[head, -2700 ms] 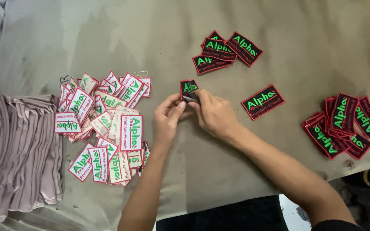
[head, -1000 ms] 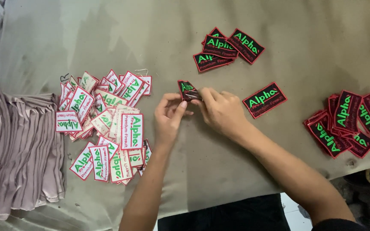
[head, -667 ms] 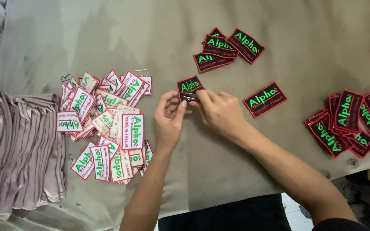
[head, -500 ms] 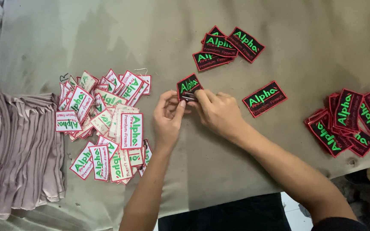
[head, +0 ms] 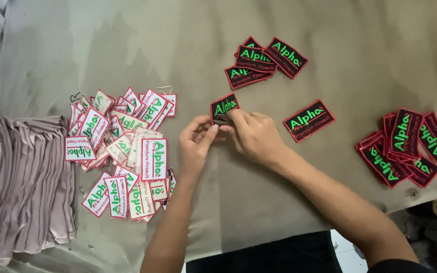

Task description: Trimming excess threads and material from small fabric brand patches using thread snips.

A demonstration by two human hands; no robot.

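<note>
A black patch (head: 223, 107) with red edge and green lettering is pinched between both hands near the middle of the table. My left hand (head: 197, 143) grips its lower left part with thumb and fingers. My right hand (head: 255, 135) holds its lower right edge. The patch tilts up to the right, its lower half hidden by my fingers.
A heap of white backing pieces (head: 122, 149) with red edges lies to the left. Stacked pinkish fabric (head: 18, 184) sits at the far left. Black patches lie at the top (head: 261, 63), singly (head: 309, 120) and piled at the right (head: 408, 146). The table edge (head: 279, 235) runs below.
The patch in my hands has turned from edge-on to face up, showing its green lettering. Both hands stayed at the same spot.
</note>
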